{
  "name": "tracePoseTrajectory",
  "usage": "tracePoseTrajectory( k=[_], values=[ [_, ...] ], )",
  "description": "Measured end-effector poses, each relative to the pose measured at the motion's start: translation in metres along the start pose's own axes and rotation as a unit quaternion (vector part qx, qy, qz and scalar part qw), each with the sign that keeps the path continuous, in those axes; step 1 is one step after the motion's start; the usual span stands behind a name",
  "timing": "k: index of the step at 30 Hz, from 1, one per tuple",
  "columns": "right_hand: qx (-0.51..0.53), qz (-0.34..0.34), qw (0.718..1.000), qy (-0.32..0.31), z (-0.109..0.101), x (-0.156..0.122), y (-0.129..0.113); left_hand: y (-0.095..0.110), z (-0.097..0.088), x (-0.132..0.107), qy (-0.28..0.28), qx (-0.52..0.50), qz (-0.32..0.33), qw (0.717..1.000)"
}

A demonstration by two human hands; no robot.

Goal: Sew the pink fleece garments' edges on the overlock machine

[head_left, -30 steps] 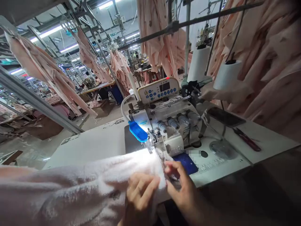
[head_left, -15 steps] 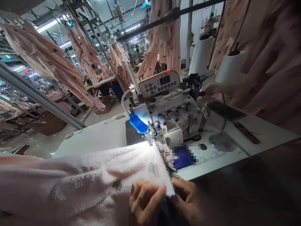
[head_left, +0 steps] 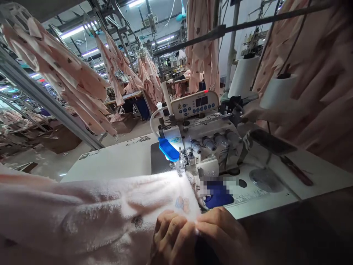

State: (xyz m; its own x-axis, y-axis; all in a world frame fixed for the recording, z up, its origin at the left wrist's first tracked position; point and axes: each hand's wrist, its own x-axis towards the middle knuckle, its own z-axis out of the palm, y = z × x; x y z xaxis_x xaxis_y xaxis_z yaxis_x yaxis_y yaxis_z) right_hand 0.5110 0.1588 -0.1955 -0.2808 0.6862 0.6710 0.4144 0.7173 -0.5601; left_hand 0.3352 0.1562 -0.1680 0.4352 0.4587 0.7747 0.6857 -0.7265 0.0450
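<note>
Pale pink fleece fabric [head_left: 104, 209] with small printed figures spreads across the front left of the table, its far corner under the lit needle area of an overlock sewing machine [head_left: 209, 147]. My left hand [head_left: 173, 235] is closed on the fabric's near right edge, fingers curled over the top. Beside it my right hand [head_left: 220, 232] pinches the same edge, thumb and fingers pressed together close to the left fingertips. A blue finger guard [head_left: 168, 149] sits left of the needle. A bunched strip of pale cloth [head_left: 196, 187] lies along the edge, beside a dark blue patch [head_left: 219, 194].
On the table's right lie red-handled snips [head_left: 298, 171], a dark flat object [head_left: 271, 141] and a clear round dish [head_left: 264, 179]. White thread cones [head_left: 244, 77] stand behind the machine. Pink garments [head_left: 63, 70] hang from rails all around; a metal post [head_left: 55, 95] slants at left.
My right hand has moved up and left, now closing on the fabric edge against my left hand. The whole view has shifted slightly, so the machine appears lower and farther right.
</note>
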Motion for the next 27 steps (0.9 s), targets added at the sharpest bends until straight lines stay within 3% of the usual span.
tracePoseTrajectory(
  k=[3, 7, 9, 15, 23, 27],
  values=[
    [-0.015, -0.024, 1.000, 0.000, -0.004, 0.004, 0.000, -0.004, 0.004, -0.006, 0.006, 0.058, -0.015, 0.998],
    [-0.036, -0.037, 0.999, -0.003, -0.006, 0.011, 0.001, -0.016, 0.002, -0.008, -0.108, 0.111, 0.021, 0.988],
    [-0.041, -0.039, 0.998, 0.003, -0.003, 0.018, 0.003, -0.021, -0.001, -0.004, -0.114, 0.112, 0.019, 0.987],
    [-0.060, -0.092, 0.989, 0.100, 0.011, 0.045, 0.016, -0.034, -0.004, 0.013, -0.150, 0.127, -0.014, 0.980],
    [-0.073, -0.106, 0.986, 0.106, 0.027, 0.071, 0.047, -0.056, 0.000, 0.031, -0.222, 0.102, -0.076, 0.967],
    [-0.102, -0.106, 0.984, 0.105, 0.032, 0.081, 0.050, -0.072, 0.001, 0.043, -0.268, 0.088, -0.108, 0.953]
  ],
)
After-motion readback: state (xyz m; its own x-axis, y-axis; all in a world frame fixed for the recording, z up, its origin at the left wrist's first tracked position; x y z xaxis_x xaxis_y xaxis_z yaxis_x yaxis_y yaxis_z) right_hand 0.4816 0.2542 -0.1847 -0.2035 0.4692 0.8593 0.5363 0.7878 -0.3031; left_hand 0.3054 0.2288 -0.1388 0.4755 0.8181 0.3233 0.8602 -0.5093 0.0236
